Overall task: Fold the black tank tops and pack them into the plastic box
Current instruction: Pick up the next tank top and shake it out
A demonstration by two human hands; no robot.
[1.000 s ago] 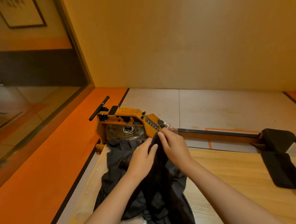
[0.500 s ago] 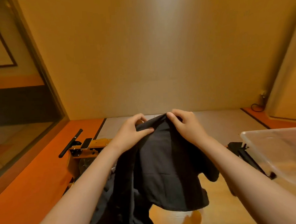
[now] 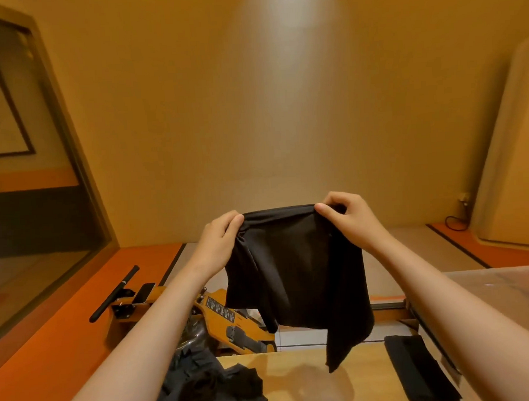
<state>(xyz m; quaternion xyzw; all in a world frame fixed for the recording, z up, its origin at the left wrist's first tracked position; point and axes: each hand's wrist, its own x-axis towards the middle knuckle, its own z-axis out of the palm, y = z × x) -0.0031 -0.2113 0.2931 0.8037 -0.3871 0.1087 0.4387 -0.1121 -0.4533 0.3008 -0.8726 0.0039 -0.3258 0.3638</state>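
Head view. Plastic box [image 3: 506,282] cut off by right edge of frame, translucent, contents hard to make out. Pile of dark clothes [image 3: 205,384] at lower centre, partly hidden behind left forearm. Folded black piece [image 3: 419,370] on wooden table [image 3: 297,382] at lower right, beside box. Tank top [image 3: 294,269] at frame centre, held in air above table, top edge level, long axis hanging downward, one corner trailing lower right. Left hand [image 3: 218,242] and right hand [image 3: 348,219] both pinched closed on its top edge.
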